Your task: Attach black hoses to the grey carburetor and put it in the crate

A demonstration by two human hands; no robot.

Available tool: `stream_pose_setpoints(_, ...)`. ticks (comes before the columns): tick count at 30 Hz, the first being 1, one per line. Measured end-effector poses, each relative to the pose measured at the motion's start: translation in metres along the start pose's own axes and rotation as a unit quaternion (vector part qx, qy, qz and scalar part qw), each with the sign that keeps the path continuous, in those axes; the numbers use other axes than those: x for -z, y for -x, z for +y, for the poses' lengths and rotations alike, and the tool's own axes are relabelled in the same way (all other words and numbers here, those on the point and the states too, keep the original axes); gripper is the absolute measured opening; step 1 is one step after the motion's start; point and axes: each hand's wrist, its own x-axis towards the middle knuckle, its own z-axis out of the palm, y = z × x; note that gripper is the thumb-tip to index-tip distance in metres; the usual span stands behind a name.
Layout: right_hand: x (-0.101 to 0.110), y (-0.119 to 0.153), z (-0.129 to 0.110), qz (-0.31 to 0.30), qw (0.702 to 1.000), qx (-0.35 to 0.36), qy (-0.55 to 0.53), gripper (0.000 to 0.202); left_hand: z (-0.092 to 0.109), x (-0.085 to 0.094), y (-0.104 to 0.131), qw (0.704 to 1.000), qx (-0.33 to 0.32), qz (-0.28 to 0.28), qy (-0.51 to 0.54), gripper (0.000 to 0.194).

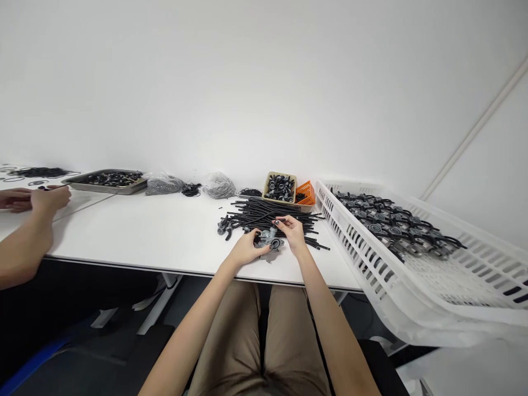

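My left hand (pixel 247 248) is closed round the left side of a grey metal part (pixel 273 242) with a round opening, held just over the table's front. At its upper right, my right hand (pixel 292 230) pinches a short black piece (pixel 281 220) against the metal part's top. Whether that piece is a tube's end is too small to tell. Behind both hands lies a wide pile of black tubes (pixel 264 209). Left of my left hand, a few grey and black fittings (pixel 225 225) rest on the white table (pixel 177 231).
A large white crate (pixel 363 253) at the right holds rows of metal parts with black tubes. Behind the tubes stand a cream bin (pixel 268 190) of fittings and an orange basket (pixel 311 192). Plastic bags (pixel 163 184) and a metal tray (pixel 78 187) line the back. Another person's hands (pixel 49 201) work at far left.
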Motion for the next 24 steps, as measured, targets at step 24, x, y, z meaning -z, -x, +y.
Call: stream_pose_setpoints(24, 0.016, 0.021, -0.011, -0.115, 0.988, 0.026, 0.104, 0.037, -0.003, 0.007, 0.003, 0.993, -0.051, -0.045, 0.097, 0.04)
